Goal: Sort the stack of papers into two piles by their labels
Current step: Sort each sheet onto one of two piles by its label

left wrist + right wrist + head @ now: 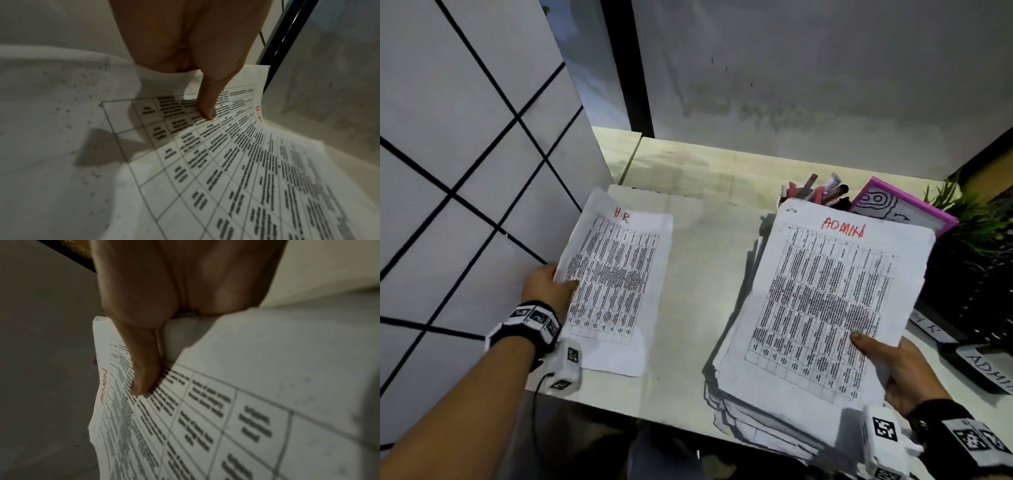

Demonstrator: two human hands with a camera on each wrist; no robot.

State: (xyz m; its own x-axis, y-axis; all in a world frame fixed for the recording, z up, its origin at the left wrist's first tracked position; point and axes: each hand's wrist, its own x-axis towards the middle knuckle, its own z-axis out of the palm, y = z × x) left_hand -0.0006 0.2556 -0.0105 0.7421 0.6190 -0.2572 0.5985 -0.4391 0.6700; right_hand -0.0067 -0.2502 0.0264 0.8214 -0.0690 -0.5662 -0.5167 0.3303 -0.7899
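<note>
A printed sheet marked HR in red (616, 274) lies at the left of the table, its left edge lifted. My left hand (551, 287) pinches that edge, thumb (207, 104) on top of the HR sheet (236, 162). At the right, my right hand (893, 370) holds a sheet marked ADMIN in red (825, 298) by its lower right corner, thumb (144, 369) pressed on the ADMIN sheet (226, 418). It hovers over the messy stack of papers (739, 418) near the table's front edge.
A cup of pens (815, 192) and a pink-framed picture (900, 209) stand behind the stack. A black tray with strips labelled HR (931, 329) and ADMIN (989, 370) sits at the right beside a plant (969, 219). A tiled wall (465, 171) borders the left.
</note>
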